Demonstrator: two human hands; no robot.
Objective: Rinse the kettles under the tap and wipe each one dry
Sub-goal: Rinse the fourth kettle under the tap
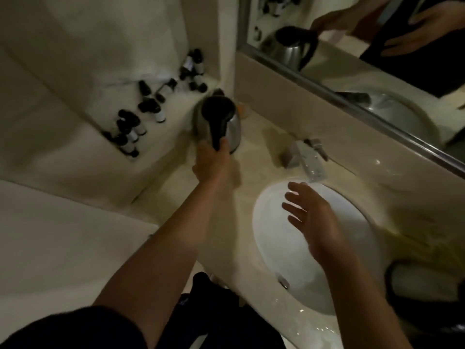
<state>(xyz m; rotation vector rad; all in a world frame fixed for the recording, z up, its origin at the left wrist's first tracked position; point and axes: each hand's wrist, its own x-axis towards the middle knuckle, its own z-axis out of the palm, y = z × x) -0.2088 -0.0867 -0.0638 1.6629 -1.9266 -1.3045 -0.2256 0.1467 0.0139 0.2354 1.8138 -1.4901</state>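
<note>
Hovering over the white oval sink basin [274, 250], the right hand [310, 217] is nearest, its fingers [293, 206] spread wide and holding nothing, the tips reaching toward the spout end of the square chrome tap [308, 159]. Whether water is running cannot be told from the blurred streak beneath the spout. To the left and a little farther on, the left hand [212, 162] grips the black handle of the stainless steel kettle with a black lid [219, 122], fingers curled round the handle's lower end. The kettle stands upright on the beige stone surface [251, 197], left of the basin and well apart from the tap; whether its base touches the surface or is just lifted is not clear. Beyond it, small dark-capped bottles [141, 117] line a ledge, and the wall mirror [377, 59] reflects kettle and hands.

By the look of it, this is either a fetch for rinsing or a setting-down. If the former, the next move calls for carrying the kettle across to the spout, the free hand working the tap or steadying the body.
</note>
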